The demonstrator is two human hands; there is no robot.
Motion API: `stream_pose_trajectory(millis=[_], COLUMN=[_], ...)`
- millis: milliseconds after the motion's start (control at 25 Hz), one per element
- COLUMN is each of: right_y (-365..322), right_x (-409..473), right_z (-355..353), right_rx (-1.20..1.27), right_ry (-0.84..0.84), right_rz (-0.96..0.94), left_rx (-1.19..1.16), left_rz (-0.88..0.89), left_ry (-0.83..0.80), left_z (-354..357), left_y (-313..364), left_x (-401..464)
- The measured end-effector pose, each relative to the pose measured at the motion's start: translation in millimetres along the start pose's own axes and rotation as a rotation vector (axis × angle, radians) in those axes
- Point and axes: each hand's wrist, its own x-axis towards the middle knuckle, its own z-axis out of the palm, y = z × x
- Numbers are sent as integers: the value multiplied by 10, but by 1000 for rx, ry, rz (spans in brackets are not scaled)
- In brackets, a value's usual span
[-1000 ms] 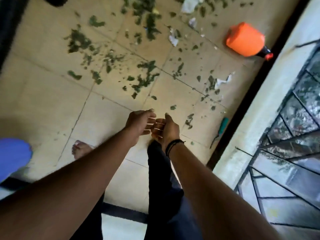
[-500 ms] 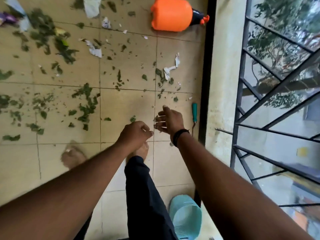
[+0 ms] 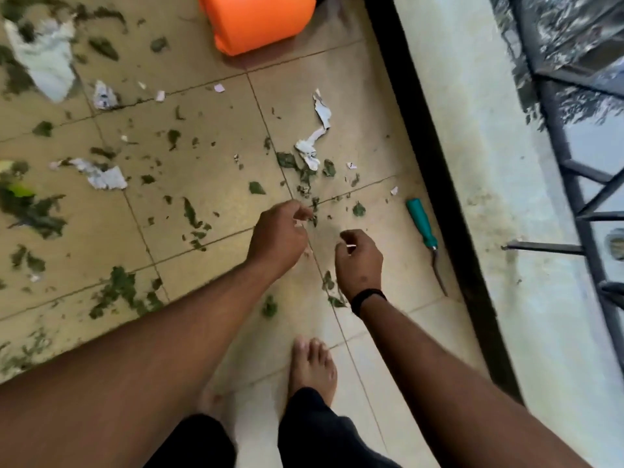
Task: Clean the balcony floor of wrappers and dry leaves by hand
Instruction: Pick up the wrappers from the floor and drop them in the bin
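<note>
Dry green leaf bits and torn white wrapper pieces lie scattered over the beige tiled floor. More wrapper scraps and a larger white wrapper lie to the left. My left hand hovers low over the floor with loosely curled fingers, its fingertips close to small leaf crumbs. My right hand, with a black band on the wrist, hangs beside it, fingers loosely curled. I see nothing held in either hand.
An orange plastic container lies at the top. A green-handled tool lies by the black floor strip under the pale ledge and metal railing. My bare foot stands below the hands.
The view has swung and dropped closer to the floor by the ledge. My hands, which were together fingertip to fingertip, have separated and lowered toward the leaf crumbs.
</note>
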Motion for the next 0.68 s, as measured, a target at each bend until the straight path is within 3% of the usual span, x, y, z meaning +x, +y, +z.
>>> stream_pose_trajectory(millis=[240, 360, 560, 680], right_y=[721, 898, 1060, 998], right_x=[777, 967, 1056, 1069], right_z=[245, 236, 311, 251], right_rx=[-287, -325, -404, -422], right_ry=[323, 423, 527, 455], right_rz=[-337, -498, -629, -620], left_rx=[339, 651, 672, 656], left_rz=[408, 577, 686, 606], left_ry=[126, 43, 152, 197], left_z=[-41, -62, 38, 160], left_y=[-176, -123, -104, -102], left_x=[1272, 1699, 2003, 1944])
